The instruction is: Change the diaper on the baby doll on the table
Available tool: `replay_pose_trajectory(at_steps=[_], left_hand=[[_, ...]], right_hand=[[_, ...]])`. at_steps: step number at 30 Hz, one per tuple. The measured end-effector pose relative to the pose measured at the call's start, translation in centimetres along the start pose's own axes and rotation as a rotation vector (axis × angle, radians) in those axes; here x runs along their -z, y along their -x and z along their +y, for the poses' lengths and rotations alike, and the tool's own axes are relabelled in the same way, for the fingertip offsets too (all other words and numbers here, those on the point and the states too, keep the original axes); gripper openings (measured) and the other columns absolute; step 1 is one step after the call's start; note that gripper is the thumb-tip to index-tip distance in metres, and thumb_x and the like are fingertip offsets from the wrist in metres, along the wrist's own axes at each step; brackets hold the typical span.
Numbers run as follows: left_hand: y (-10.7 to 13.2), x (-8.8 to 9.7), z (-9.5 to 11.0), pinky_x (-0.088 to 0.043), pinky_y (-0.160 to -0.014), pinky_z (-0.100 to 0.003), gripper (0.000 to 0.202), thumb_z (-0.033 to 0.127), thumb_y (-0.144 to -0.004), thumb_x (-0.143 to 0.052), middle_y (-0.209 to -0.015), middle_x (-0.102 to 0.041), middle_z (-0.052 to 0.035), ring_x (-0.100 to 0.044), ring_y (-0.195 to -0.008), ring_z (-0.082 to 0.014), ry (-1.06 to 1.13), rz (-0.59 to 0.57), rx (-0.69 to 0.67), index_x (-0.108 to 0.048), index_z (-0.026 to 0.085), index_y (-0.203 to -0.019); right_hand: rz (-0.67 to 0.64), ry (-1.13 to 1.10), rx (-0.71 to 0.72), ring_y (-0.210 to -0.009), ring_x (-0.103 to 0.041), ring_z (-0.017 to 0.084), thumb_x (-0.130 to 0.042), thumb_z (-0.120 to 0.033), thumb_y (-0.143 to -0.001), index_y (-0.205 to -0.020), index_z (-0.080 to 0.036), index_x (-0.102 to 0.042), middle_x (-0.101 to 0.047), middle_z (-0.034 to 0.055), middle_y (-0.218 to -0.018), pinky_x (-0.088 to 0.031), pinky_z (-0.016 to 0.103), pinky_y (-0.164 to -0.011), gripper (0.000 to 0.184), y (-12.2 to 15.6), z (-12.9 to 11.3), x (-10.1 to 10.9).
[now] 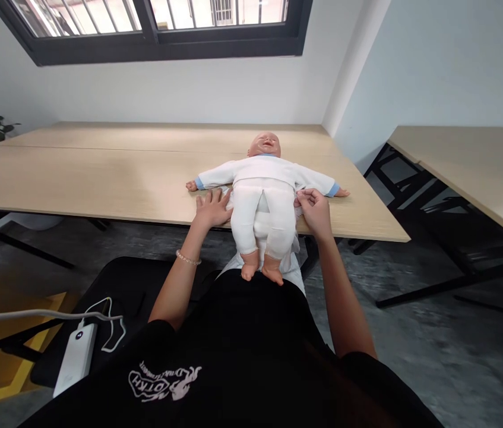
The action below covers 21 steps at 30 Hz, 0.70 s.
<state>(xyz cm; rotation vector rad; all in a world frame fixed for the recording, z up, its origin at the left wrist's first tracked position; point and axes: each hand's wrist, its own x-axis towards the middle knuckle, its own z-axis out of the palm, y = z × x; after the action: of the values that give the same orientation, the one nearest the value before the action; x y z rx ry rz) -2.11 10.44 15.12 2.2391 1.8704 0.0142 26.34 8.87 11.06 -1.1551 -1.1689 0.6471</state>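
A baby doll [263, 202] lies on its back across the table's front edge, with its head away from me and its bare feet hanging towards my body. It wears a white top with blue cuffs and white trousers. White, crinkled material that looks like a diaper [300, 225] shows under its hips and below its legs. My left hand [212, 207] rests flat with spread fingers beside the doll's hip, its fingertips at the diaper's edge. On the other side, my right hand [314, 209] pinches the diaper's side edge near the doll's waist; its fingertips are partly hidden.
The light wooden table [77, 172] runs far to the left, under a dark-framed window [228, 41]. A second table [478, 160] stands at the right. A black chair [113, 291] at the lower left bears a white power bank [75, 356] with cables.
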Motion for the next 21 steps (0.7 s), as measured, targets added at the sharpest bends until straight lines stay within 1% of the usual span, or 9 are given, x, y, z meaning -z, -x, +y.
replay_pose_trajectory(at_steps=[2, 4, 6, 8, 10, 12, 16, 18, 21], left_hand=[[-0.2, -0.2, -0.4, -0.009, -0.126, -0.073, 0.07, 0.051, -0.103, -0.035, -0.177, -0.019, -0.0122, -0.012, -0.164, -0.0394, 0.062, 0.023, -0.017, -0.028, 0.027, -0.169], [-0.3, -0.5, -0.8, -0.011, -0.125, -0.074, 0.064, 0.048, -0.106, -0.03, -0.175, -0.024, -0.0119, -0.017, -0.163, -0.0362, 0.16, 0.124, -0.01, -0.035, 0.028, -0.166], [-0.3, -0.9, -0.9, -0.015, -0.126, -0.071, 0.059, 0.042, -0.107, -0.027, -0.174, -0.028, -0.0117, -0.022, -0.163, -0.0317, 0.254, 0.256, -0.015, -0.042, 0.027, -0.163], [-0.1, -1.2, -0.9, -0.018, -0.129, -0.064, 0.058, 0.036, -0.108, -0.026, -0.173, -0.032, -0.0112, -0.022, -0.163, -0.0276, 0.296, 0.311, -0.096, -0.041, 0.024, -0.162], [0.2, -1.2, -0.7, -0.019, -0.13, -0.059, 0.058, 0.033, -0.109, -0.023, -0.171, -0.036, -0.01, -0.024, -0.163, -0.0255, 0.269, 0.247, -0.229, -0.038, 0.024, -0.164], [0.5, -1.1, -0.5, -0.016, -0.13, -0.06, 0.058, 0.03, -0.109, -0.019, -0.169, -0.04, -0.0093, -0.026, -0.163, -0.0259, 0.188, 0.15, -0.319, -0.04, 0.024, -0.163], [0.8, -0.9, -0.5, -0.014, -0.131, -0.06, 0.058, 0.026, -0.109, -0.017, -0.167, -0.043, -0.0098, -0.025, -0.163, -0.0278, 0.13, 0.087, -0.332, -0.046, 0.021, -0.159], [0.8, -1.1, -0.7, -0.016, -0.132, -0.057, 0.057, 0.029, -0.11, -0.018, -0.167, -0.043, -0.0109, -0.028, -0.162, -0.0282, 0.249, 0.149, -0.309, -0.044, 0.018, -0.159], [1.2, -1.7, -0.7, -0.029, -0.129, -0.049, 0.057, 0.038, -0.112, -0.022, -0.158, -0.052, -0.0179, -0.044, -0.152, -0.029, 0.527, 0.378, -0.251, -0.038, 0.01, -0.159]], right_hand=[[-0.003, 0.011, -0.003, -0.074, -0.065, 0.023, -0.069, -0.057, -0.076, -0.087, -0.023, -0.061, -0.065, 0.0042, -0.077, -0.059, 0.043, -0.079, 0.036, 0.0, 0.0, 0.0], [-0.005, 0.019, -0.002, -0.075, -0.065, 0.023, -0.068, -0.059, -0.076, -0.087, -0.024, -0.06, -0.065, 0.0037, -0.077, -0.058, 0.043, -0.08, 0.037, 0.1, -0.1, 0.0], [-0.005, 0.021, -0.001, -0.075, -0.065, 0.023, -0.069, -0.06, -0.075, -0.086, -0.024, -0.06, -0.064, 0.0035, -0.076, -0.058, 0.043, -0.08, 0.039, 0.1, -0.1, 0.0], [-0.005, 0.023, -0.003, -0.075, -0.065, 0.023, -0.069, -0.061, -0.074, -0.086, -0.024, -0.06, -0.064, 0.0036, -0.076, -0.058, 0.043, -0.081, 0.04, 0.1, 0.0, 0.0], [-0.002, 0.029, -0.003, -0.076, -0.065, 0.023, -0.069, -0.06, -0.074, -0.086, -0.024, -0.06, -0.066, 0.0041, -0.078, -0.058, 0.043, -0.083, 0.039, 0.0, 0.1, 0.1], [0.012, 0.049, 0.005, -0.078, -0.066, 0.024, -0.069, -0.059, -0.075, -0.086, -0.023, -0.061, -0.067, 0.0049, -0.082, -0.058, 0.045, -0.086, 0.038, 0.1, 0.1, 0.1], [0.054, 0.071, 0.047, -0.085, -0.067, 0.025, -0.067, -0.06, -0.079, -0.091, -0.022, -0.062, -0.071, 0.0089, -0.093, -0.058, 0.046, -0.09, 0.04, 1.1, -0.7, -0.2], [0.077, 0.091, 0.077, -0.095, -0.067, 0.026, -0.066, -0.06, -0.083, -0.1, -0.022, -0.062, -0.071, 0.0121, -0.106, -0.058, 0.045, -0.091, 0.042, 2.4, -1.7, -0.5], [0.097, 0.224, 0.157, -0.112, -0.064, 0.029, -0.063, -0.061, -0.09, -0.119, -0.023, -0.059, -0.064, 0.0148, -0.13, -0.055, 0.049, -0.1, 0.048, 4.7, -3.6, -1.1]])
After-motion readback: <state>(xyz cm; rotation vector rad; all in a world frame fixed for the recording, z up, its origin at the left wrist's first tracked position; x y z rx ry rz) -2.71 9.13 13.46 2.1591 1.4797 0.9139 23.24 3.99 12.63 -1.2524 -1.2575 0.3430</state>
